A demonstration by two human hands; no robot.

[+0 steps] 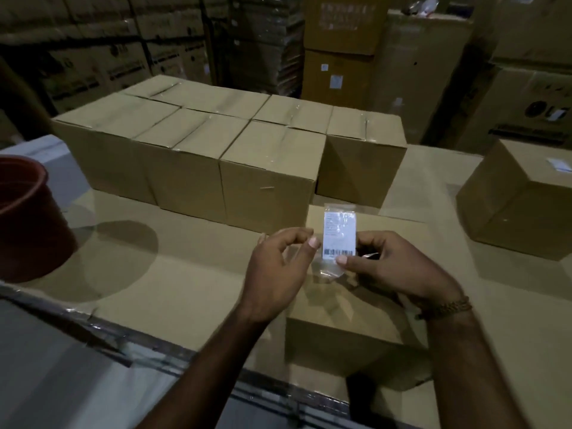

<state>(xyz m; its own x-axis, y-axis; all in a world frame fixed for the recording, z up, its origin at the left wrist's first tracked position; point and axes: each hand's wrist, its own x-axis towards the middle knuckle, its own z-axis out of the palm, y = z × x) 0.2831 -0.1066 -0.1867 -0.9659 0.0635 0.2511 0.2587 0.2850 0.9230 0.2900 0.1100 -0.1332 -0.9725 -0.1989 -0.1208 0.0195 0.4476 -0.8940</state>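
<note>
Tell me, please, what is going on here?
A person holds a barcode label in a clear sleeve, pinched between the left hand and right hand, above a small box. It is not yet stuck on. A row of taped boxes stands behind; a red bucket is to the left.

Dim storeroom: stacked cartons [102,41] line the back wall, brown cardboard worktop [185,274] in front.

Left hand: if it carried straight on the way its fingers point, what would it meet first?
Most likely the labelled clear sleeve. The left hand points rightward at the sleeve's left edge, its thumb tip at or just short of it. The right hand, pinching the sleeve's lower part, lies beyond. One view leaves depth unsure.
</note>
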